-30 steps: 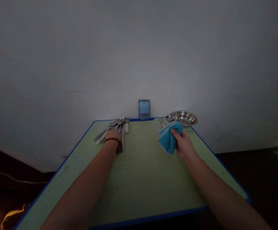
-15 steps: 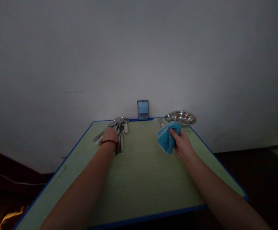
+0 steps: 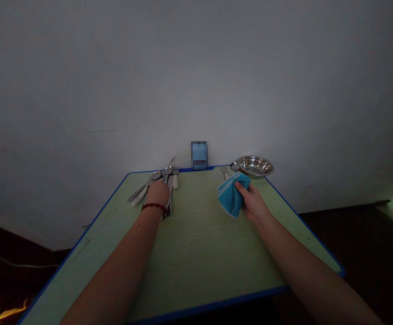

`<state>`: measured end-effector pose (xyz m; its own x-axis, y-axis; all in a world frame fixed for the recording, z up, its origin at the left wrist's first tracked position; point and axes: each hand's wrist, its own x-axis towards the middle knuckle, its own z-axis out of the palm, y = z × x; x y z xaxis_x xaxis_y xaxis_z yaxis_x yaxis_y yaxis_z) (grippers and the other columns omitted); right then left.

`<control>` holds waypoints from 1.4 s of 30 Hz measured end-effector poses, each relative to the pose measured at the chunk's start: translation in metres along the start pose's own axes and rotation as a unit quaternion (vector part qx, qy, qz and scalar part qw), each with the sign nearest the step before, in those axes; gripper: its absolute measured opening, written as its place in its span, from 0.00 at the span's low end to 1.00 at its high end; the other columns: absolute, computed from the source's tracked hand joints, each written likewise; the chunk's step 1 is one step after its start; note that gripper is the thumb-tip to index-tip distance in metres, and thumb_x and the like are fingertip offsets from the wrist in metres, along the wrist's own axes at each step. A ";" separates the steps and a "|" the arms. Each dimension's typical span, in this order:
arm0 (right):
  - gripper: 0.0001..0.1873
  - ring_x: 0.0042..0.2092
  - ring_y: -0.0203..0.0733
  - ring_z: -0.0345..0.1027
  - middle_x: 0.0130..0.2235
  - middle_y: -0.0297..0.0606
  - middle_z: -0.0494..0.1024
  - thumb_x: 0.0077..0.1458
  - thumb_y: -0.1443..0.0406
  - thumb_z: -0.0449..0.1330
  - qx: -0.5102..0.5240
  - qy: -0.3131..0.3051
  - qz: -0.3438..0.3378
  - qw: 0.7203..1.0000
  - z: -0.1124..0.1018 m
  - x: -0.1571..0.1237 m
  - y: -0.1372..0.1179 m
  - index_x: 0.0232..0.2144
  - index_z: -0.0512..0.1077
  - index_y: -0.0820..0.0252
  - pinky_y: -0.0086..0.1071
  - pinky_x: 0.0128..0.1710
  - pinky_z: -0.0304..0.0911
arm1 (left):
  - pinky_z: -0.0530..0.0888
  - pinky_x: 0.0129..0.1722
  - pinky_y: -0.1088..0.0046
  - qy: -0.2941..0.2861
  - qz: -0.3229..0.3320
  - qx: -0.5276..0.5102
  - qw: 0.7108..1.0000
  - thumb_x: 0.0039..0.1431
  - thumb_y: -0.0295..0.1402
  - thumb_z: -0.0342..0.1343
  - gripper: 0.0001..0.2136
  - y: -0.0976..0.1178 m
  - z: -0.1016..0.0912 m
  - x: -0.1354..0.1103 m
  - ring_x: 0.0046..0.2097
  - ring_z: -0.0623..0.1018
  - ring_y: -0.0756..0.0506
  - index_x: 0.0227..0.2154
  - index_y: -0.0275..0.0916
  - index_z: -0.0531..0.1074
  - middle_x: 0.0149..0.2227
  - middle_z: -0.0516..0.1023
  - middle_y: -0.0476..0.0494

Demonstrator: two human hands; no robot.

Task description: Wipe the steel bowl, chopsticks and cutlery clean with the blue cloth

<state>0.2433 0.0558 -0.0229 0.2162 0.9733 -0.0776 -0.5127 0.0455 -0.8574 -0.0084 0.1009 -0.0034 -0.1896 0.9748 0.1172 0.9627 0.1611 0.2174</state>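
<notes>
My left hand (image 3: 157, 193), a dark red bracelet at its wrist, is closed over a pile of metal cutlery at the table's back left. Its fingertips are hidden. A thin piece of cutlery (image 3: 172, 160) sticks up beyond it and seems to be in its grip; I cannot tell the kind. Around the hand lie a spoon (image 3: 155, 176), a fork with a white handle (image 3: 175, 177) and several knives, partly covered. At the right, my right hand (image 3: 253, 202) pinches a folded blue cloth (image 3: 231, 197) with the thumb on top.
A shiny steel bowl (image 3: 255, 166) stands at the back right corner, with a spoon (image 3: 235, 166) and a white-handled fork (image 3: 225, 171) beside it. A blurred, upright device (image 3: 199, 155) leans on the wall. The pale green table (image 3: 213, 266) has a blue edge.
My left hand has shifted slightly over the pile, and one piece of cutlery now tilts up beyond it. The right hand still holds the cloth. The whole view has shifted slightly.
</notes>
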 end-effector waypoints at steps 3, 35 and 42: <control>0.13 0.32 0.36 0.70 0.27 0.29 0.76 0.35 0.63 0.63 0.021 -0.005 0.026 0.999 -0.002 0.002 0.002 0.28 0.69 0.57 0.34 0.38 0.66 | 0.66 0.41 0.64 0.012 -0.013 0.005 1.000 0.53 0.26 0.37 0.17 0.004 -0.002 -0.006 0.42 0.72 0.37 0.34 0.27 0.72 0.37 0.73 0.27; 0.21 0.35 0.44 0.71 0.23 0.39 0.76 0.47 0.51 0.48 0.048 -0.044 0.237 0.969 0.002 -0.002 -0.009 0.25 0.70 0.61 0.41 0.38 0.64 | 0.68 0.24 0.79 -0.101 -0.072 -0.584 0.802 0.45 0.31 0.52 0.08 0.033 -0.004 -0.058 0.26 0.70 0.54 0.28 0.33 0.72 0.26 0.72 0.45; 0.07 0.29 0.40 0.71 0.23 0.35 0.75 0.42 0.70 0.51 0.042 -0.040 0.225 0.973 0.000 -0.002 -0.002 0.25 0.69 0.61 0.39 0.37 0.65 | 0.67 0.23 0.82 -0.140 -0.110 -0.653 0.736 0.45 0.26 0.52 0.05 0.032 -0.007 -0.068 0.24 0.68 0.55 0.25 0.35 0.73 0.24 0.70 0.48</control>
<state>0.2438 0.0538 -0.0207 -0.1099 0.9131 -0.3925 -0.6077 -0.3743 -0.7005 0.0343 0.0390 0.0026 -0.0899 0.9704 -0.2243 -0.1272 0.2122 0.9689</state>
